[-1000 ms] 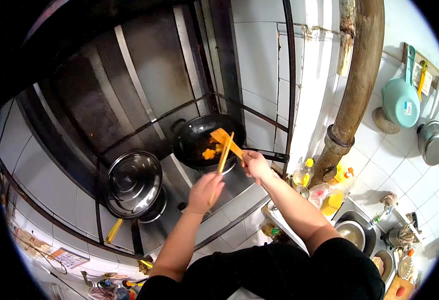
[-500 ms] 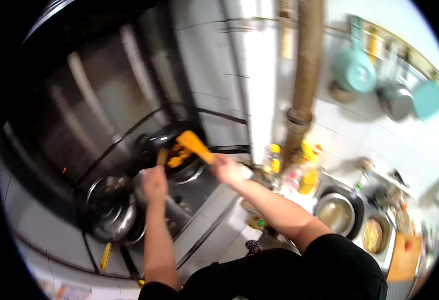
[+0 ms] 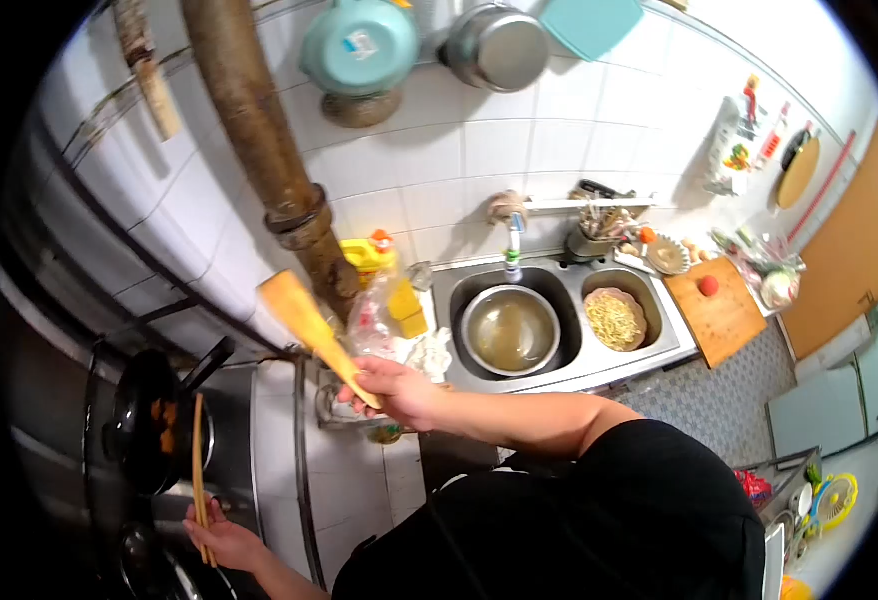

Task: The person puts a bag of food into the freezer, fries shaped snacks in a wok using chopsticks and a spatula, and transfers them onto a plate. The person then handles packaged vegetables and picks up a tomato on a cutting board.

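Note:
My right hand (image 3: 399,392) is closed round the handle of a wooden spatula (image 3: 304,320). Its broad flat blade points up and left, in front of the brown pipe. Lower left, my left hand (image 3: 224,542) grips a pair of long wooden chopsticks (image 3: 199,450), held upright beside the black wok (image 3: 137,440). Orange-brown food (image 3: 166,425) lies in the wok, which sits on the stove. The chopstick tips overlap the wok's right edge in this view; whether they touch it I cannot tell.
A double steel sink (image 3: 449,310) holds a metal basin (image 3: 471,325) of cloudy water and a bowl of pale yellow strips (image 3: 614,318). Right of it lies a cutting board (image 3: 714,325) with a red round item (image 3: 708,287). A brown pipe (image 3: 259,130) and bottles stand behind the spatula.
The view has swung right toward the sink. My right hand has carried the spatula away from the wok. My left hand still holds the chopsticks, now beside the wok.

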### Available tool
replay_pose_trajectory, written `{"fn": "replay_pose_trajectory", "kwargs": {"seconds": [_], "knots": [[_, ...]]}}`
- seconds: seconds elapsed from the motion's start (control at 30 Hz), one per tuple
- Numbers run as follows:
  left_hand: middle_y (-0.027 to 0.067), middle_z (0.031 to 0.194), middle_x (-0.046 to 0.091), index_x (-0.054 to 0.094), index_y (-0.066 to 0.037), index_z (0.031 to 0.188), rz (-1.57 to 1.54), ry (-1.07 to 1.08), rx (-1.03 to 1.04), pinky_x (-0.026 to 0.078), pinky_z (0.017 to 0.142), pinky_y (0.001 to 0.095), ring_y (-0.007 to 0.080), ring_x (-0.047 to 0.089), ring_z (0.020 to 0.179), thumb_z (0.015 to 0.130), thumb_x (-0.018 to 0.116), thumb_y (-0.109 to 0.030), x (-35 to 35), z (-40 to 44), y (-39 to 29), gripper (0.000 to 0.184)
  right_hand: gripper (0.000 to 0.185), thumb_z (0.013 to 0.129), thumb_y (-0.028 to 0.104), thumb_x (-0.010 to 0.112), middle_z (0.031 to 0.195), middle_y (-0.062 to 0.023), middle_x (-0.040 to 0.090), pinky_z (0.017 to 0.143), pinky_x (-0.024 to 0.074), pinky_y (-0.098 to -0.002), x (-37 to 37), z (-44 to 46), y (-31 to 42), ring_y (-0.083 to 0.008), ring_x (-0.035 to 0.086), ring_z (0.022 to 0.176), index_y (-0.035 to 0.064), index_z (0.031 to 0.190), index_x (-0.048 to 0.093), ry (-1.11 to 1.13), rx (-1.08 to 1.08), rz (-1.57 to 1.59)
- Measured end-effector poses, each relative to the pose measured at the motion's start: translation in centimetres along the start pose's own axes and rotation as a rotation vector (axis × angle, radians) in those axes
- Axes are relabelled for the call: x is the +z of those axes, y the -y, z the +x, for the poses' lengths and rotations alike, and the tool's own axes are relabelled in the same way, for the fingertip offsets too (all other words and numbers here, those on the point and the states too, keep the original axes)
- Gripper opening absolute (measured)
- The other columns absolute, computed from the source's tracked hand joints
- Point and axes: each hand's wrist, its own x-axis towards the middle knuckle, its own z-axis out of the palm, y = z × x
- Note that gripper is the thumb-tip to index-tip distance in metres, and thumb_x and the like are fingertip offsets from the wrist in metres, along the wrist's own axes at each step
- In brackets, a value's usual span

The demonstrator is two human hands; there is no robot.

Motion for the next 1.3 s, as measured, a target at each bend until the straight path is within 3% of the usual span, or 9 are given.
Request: {"fn": "replay_pose_trajectory", "kwargs": {"seconds": [0.17, 0.23, 0.4, 0.5, 0.63, 0.77, 0.8, 1.1, 1.3], "knots": [[0.0132, 0.099, 0.061, 0.057, 0.004, 0.106, -0.063, 0.101, -0.144, 0.053, 0.075, 0.0277, 0.0225, 0.065, 0.084, 0.102, 0.046, -0.03, 8.8, -8.7, 4.4, 0.036, 0.026, 0.096, 0.012, 0.054, 0.112, -0.0113, 0.063, 0.091, 0.0479, -0.0344, -13.8, -7.7, 3.4, -0.0195, 0.061, 0.099, 0.0042, 0.12, 0.047, -0.259, -0.235, -0.128], [0.0116, 0.096, 0.061, 0.056, 0.003, 0.101, -0.191, 0.142, -0.225, 0.051, 0.07, 0.027, 0.0217, 0.064, 0.081, 0.101, 0.047, -0.028, 12.5, -13.3, 6.8, 0.032, 0.026, 0.096, 0.015, 0.057, 0.107, -0.0083, 0.064, 0.086, 0.0488, -0.031, -19.8, -10.7, 5.3, -0.0149, 0.061, 0.096, 0.0035, 0.118, 0.05, -0.405, -0.296, -0.32], [0.0119, 0.089, 0.061, 0.054, -0.001, 0.099, -0.253, 0.252, -0.368, 0.051, 0.063, 0.029, 0.0214, 0.063, 0.075, 0.101, 0.048, -0.029, 22.2, -27.0, 13.3, 0.029, 0.018, 0.094, 0.012, 0.061, 0.089, -0.0041, 0.064, 0.064, 0.0508, -0.0247, -33.6, -18.6, 12.2, -0.0106, 0.061, 0.07, 0.0049, 0.107, 0.053, -0.647, -0.475, -0.634], [0.013, 0.087, 0.062, 0.054, 0.0, 0.099, -0.271, 0.322, -0.578, 0.053, 0.064, 0.0296, 0.0217, 0.064, 0.074, 0.1, 0.048, -0.029, 28.3, -32.8, 12.4, 0.03, 0.021, 0.094, 0.007, 0.058, 0.09, -0.004, 0.063, 0.065, 0.0514, -0.0257, -35.5, -23.5, 18.5, -0.0114, 0.061, 0.074, 0.0043, 0.113, 0.049, -0.811, -0.423, -0.801], [0.0152, 0.085, 0.063, 0.053, 0.001, 0.099, -0.253, 0.516, -0.556, 0.054, 0.065, 0.0294, 0.0223, 0.065, 0.074, 0.101, 0.047, -0.028, 32.8, -35.3, 11.3, 0.029, 0.033, 0.091, 0.01, 0.057, 0.093, -0.0123, 0.064, 0.074, 0.0513, -0.0366, -40.8, -29.7, 27.0, -0.0245, 0.063, 0.08, 0.0005, 0.12, 0.047, -0.964, -0.586, -1.249], [0.0156, 0.084, 0.062, 0.054, 0.002, 0.097, -0.22, 0.484, -0.547, 0.053, 0.064, 0.0295, 0.0236, 0.065, 0.074, 0.101, 0.046, -0.027, 35.4, -36.8, 11.9, 0.03, 0.026, 0.088, 0.015, 0.055, 0.093, -0.0224, 0.063, 0.078, 0.0498, -0.0427, -39.8, -35.1, 35.3, -0.0367, 0.062, 0.089, 0.0011, 0.11, 0.051, -1.178, -0.264, -1.5], [0.0149, 0.086, 0.062, 0.054, 0.002, 0.097, -0.236, 0.501, -0.543, 0.053, 0.064, 0.0291, 0.0238, 0.066, 0.074, 0.101, 0.046, -0.027, 35.9, -37.3, 12.0, 0.03, 0.022, 0.09, 0.016, 0.052, 0.094, -0.0234, 0.062, 0.079, 0.0486, -0.046, -40.1, -35.9, 36.3, -0.0403, 0.06, 0.09, 0.0016, 0.107, 0.052, -1.211, -0.302, -1.776], [0.0156, 0.087, 0.064, 0.055, 0.003, 0.099, -0.227, 0.547, -0.501, 0.056, 0.066, 0.0295, 0.0237, 0.067, 0.074, 0.101, 0.047, -0.027, 38.6, -39.2, 12.4, 0.031, 0.017, 0.087, 0.012, 0.053, 0.089, -0.0143, 0.066, 0.078, 0.0498, -0.0442, -42.8, -35.4, 42.9, -0.0331, 0.063, 0.086, 0.0043, 0.089, 0.068, -1.071, -0.201, -2.33], [0.0164, 0.087, 0.064, 0.055, 0.002, 0.099, -0.175, 0.516, -0.505, 0.057, 0.065, 0.028, 0.0233, 0.067, 0.073, 0.101, 0.047, -0.027, 39.5, -40.0, 11.7, 0.031, 0.018, 0.085, 0.01, 0.053, 0.089, -0.0149, 0.068, 0.08, 0.0504, -0.0434, -43.8, -31.5, 44.6, -0.0328, 0.064, 0.088, 0.0044, 0.089, 0.069, -0.972, -0.019, -2.331]]}}
